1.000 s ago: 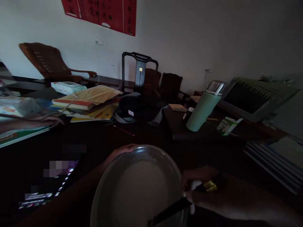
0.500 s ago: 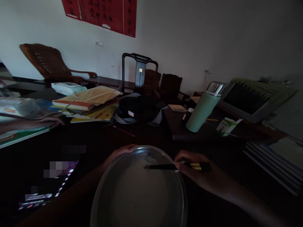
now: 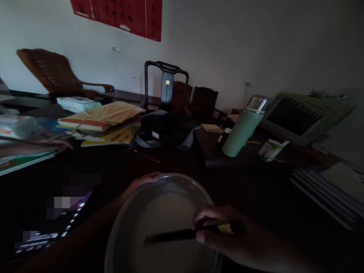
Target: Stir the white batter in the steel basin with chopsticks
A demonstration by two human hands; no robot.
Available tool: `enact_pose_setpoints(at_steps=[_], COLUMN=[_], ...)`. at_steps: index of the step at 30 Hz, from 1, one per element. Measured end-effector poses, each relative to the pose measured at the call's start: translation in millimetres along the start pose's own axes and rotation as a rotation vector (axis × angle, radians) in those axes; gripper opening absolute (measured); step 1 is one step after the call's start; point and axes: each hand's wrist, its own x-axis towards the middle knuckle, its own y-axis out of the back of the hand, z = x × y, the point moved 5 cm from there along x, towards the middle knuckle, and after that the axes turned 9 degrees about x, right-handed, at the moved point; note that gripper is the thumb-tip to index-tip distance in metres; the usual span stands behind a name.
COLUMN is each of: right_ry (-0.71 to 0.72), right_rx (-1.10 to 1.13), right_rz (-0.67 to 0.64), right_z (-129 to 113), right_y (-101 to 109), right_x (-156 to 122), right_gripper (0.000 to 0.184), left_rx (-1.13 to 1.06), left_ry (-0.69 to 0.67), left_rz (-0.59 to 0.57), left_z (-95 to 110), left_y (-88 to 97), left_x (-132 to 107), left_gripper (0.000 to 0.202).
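A wide metal bowl with pale contents sits on the dark desk right in front of me. My left hand curls over its far left rim and holds it. My right hand is closed on dark chopsticks with a yellow band near the top. Their tips reach left across the pale stuff inside the bowl.
A lit phone lies left of the bowl. Stacked books and envelopes, a black bag, a green thermos, a small box, a tilted monitor and flat books crowd the desk's far half. Chairs stand by the wall.
My right hand has swung the chopsticks around inside the bowl, from the near right rim to the far side and back toward the middle. The left hand stays on the rim.
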Motion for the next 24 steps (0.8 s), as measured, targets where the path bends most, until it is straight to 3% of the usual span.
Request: enact_pose_setpoints(at_steps=[4, 11, 16, 20, 24], right_ry=[0.009, -0.031, -0.097, -0.013, 0.065], right_rx=[-0.070, -0.283, -0.206, -0.076, -0.087], right_rz=[0.172, 0.235, 0.071, 0.086, 0.149], right_z=[-7, -5, -1, 0, -4], right_y=[13, 42, 22, 6, 20], right_x=[-3, -25, -23, -3, 7], right_gripper=[0.017, 0.020, 0.014, 0.013, 0.011], left_rx=[0.015, 0.020, -0.007, -0.063, -0.060], left_ry=[0.018, 0.026, 0.037, 0.035, 0.037], left_rz=[0.003, 0.013, 0.021, -0.007, -0.002], left_z=[-3, -2, 1, -3, -6], left_y=[3.1, 2.1, -0.5, -0.3, 2.8], left_x=[2, -1, -2, 1, 3], left_gripper=[0.028, 0.027, 0.027, 0.027, 0.029])
